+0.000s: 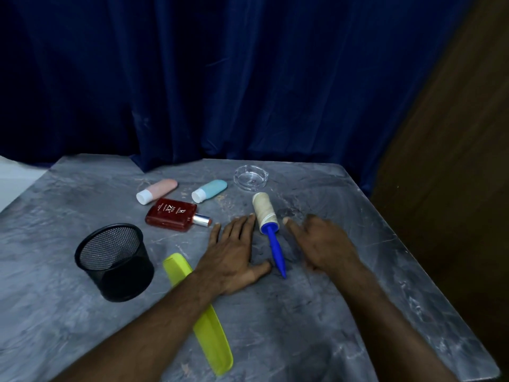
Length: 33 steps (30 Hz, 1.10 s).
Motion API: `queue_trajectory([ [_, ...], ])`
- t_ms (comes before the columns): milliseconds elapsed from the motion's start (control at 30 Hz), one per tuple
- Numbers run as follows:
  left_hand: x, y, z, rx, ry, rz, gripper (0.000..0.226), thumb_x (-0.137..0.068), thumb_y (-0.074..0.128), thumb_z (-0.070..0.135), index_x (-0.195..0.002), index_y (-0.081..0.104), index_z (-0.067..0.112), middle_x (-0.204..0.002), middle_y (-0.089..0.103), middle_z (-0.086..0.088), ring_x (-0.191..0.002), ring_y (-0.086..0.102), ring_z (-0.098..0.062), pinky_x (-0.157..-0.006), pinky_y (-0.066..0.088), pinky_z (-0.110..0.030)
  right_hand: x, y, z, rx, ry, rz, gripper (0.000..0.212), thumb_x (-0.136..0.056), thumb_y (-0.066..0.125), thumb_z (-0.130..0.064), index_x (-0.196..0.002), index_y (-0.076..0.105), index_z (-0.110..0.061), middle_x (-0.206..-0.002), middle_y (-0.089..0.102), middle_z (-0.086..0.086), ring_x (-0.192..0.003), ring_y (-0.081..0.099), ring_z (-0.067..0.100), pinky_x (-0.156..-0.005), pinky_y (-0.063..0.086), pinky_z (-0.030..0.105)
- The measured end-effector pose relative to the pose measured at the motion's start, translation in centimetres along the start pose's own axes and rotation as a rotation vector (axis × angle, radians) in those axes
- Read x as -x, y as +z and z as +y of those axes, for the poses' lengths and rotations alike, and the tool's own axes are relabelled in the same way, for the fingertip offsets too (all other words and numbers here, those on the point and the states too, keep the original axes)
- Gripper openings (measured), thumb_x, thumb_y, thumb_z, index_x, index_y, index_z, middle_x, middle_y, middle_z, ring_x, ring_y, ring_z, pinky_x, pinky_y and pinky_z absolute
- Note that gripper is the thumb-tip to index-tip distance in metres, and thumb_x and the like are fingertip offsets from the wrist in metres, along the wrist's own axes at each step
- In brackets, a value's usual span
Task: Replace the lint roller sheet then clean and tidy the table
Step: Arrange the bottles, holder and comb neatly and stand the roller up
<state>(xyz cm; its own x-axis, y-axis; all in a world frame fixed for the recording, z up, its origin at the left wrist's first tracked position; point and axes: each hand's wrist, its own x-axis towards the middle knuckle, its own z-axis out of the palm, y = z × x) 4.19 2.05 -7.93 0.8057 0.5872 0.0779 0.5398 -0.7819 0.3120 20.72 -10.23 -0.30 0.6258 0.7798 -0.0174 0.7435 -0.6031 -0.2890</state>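
A lint roller lies on the grey marble table (316,312), its cream sheet roll (264,210) pointing away and its blue handle (276,250) pointing toward me. My left hand (237,255) rests flat on the table just left of the handle, fingers spread, holding nothing. On the other side of the roller, my right hand (319,244) hovers slightly blurred, fingers apart, index finger extended near the roll, also holding nothing.
A black mesh cup (115,261) stands at the left. A yellow-green comb (203,315) lies under my left forearm. A red perfume bottle (172,217), pink bottle (158,190), blue bottle (210,190) and glass ashtray (251,177) sit farther back. A blue curtain hangs behind.
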Motion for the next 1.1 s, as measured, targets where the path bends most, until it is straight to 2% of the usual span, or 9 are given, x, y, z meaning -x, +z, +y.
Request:
queue_trajectory([
  [67, -0.1, -0.5, 0.1, 0.068, -0.011, -0.011, 0.115, -0.079, 0.037, 0.077, -0.171, 0.0, 0.019, -0.18, 0.01, 0.0, -0.166, 0.009, -0.018, -0.135, 0.002, -0.049, -1.5, -0.6, 0.4, -0.094, 0.021, 0.064, 0.061, -0.096, 0.04, -0.071, -0.095, 0.063, -0.015, -0.09, 0.074, 0.011, -0.09, 0.07, 0.031, -0.08, 0.054, 0.04],
  [167, 0.0, -1.3, 0.2, 0.147, -0.034, -0.035, 0.118, -0.074, 0.027, 0.077, -0.171, -0.001, 0.017, -0.181, 0.007, 0.001, -0.166, 0.008, -0.015, -0.135, 0.001, -0.044, -4.9, -0.6, 0.0, -0.317, 0.053, 0.053, 0.048, -0.09, 0.045, -0.064, -0.08, 0.056, -0.018, -0.055, 0.073, -0.001, -0.05, 0.071, 0.016, -0.059, 0.053, 0.031],
  [233, 0.0, -1.7, 0.1, 0.19, -0.045, -0.045, 0.114, -0.079, 0.031, 0.074, -0.171, -0.002, 0.016, -0.181, 0.006, 0.0, -0.166, 0.007, -0.015, -0.134, 0.001, -0.041, -8.1, 0.1, -0.6, -0.497, 0.064, 0.042, 0.038, -0.091, 0.049, -0.052, -0.077, 0.054, -0.017, -0.054, 0.073, 0.001, -0.043, 0.07, 0.02, -0.054, 0.058, 0.035],
  [333, -0.1, -2.0, 0.1, 0.225, -0.048, -0.056, 0.102, -0.094, 0.043, 0.065, -0.171, 0.0, 0.014, -0.18, 0.008, -0.002, -0.166, 0.008, -0.016, -0.135, 0.003, -0.04, -12.8, 1.2, -2.0, -0.656, 0.079, 0.083, 0.024, -0.092, 0.055, -0.039, -0.079, 0.049, -0.019, -0.057, 0.074, 0.007, -0.047, 0.072, 0.03, -0.052, 0.06, 0.04],
  [433, -0.2, -2.4, 0.0, 0.258, -0.057, -0.05, 0.092, -0.104, 0.056, 0.049, -0.171, 0.004, 0.013, -0.179, 0.015, -0.004, -0.165, 0.013, -0.018, -0.134, 0.007, -0.041, -16.5, 2.3, -3.6, -0.765, 0.121, 0.107, 0.023, -0.09, 0.06, -0.034, -0.081, 0.05, -0.016, -0.055, 0.073, 0.01, -0.043, 0.069, 0.029, -0.049, 0.062, 0.044],
  [600, -0.1, -3.0, -0.1, 0.339, -0.063, -0.042, 0.098, -0.085, 0.044, 0.056, -0.171, 0.013, 0.02, -0.174, 0.029, 0.0, -0.16, 0.025, -0.018, -0.131, 0.017, -0.044, -20.2, 4.1, -5.4, -0.753, 0.19, 0.028, 0.032, -0.085, 0.068, -0.038, -0.091, 0.058, -0.007, -0.057, 0.073, 0.011, -0.042, 0.07, 0.025, -0.047, 0.063, 0.041],
  [767, 0.0, -3.1, -0.2, 0.381, -0.053, -0.033, 0.096, -0.087, 0.042, 0.058, -0.171, 0.014, 0.023, -0.175, 0.028, 0.003, -0.16, 0.024, -0.013, -0.132, 0.016, -0.043, -21.6, 4.8, -5.9, -0.641, 0.225, 0.018, 0.023, -0.08, 0.074, -0.026, -0.087, 0.063, -0.007, -0.047, 0.069, 0.006, -0.043, 0.072, 0.022, -0.052, 0.065, 0.042],
  [1000, 0.2, -3.5, -0.1, 0.4, -0.086, -0.052, 0.096, -0.088, 0.039, 0.06, -0.171, 0.013, 0.02, -0.177, 0.022, 0.002, -0.162, 0.019, -0.013, -0.134, 0.011, -0.036, -21.3, 4.5, -5.3, -0.534, 0.208, 0.063, 0.024, -0.086, 0.066, -0.031, -0.098, 0.059, -0.011, -0.063, 0.076, 0.007, -0.054, 0.076, 0.023, -0.074, 0.067, 0.04],
  [1100, 0.4, -3.6, 0.0, 0.418, -0.108, -0.057, 0.097, -0.089, 0.04, 0.059, -0.171, 0.009, 0.017, -0.179, 0.014, 0.001, -0.164, 0.012, -0.013, -0.135, 0.009, -0.035, -20.4, 3.5, -5.1, -0.509, 0.18, 0.095, 0.03, -0.084, 0.064, -0.032, -0.102, 0.059, -0.009, -0.081, 0.079, 0.014, -0.08, 0.078, 0.032, -0.084, 0.064, 0.047],
])
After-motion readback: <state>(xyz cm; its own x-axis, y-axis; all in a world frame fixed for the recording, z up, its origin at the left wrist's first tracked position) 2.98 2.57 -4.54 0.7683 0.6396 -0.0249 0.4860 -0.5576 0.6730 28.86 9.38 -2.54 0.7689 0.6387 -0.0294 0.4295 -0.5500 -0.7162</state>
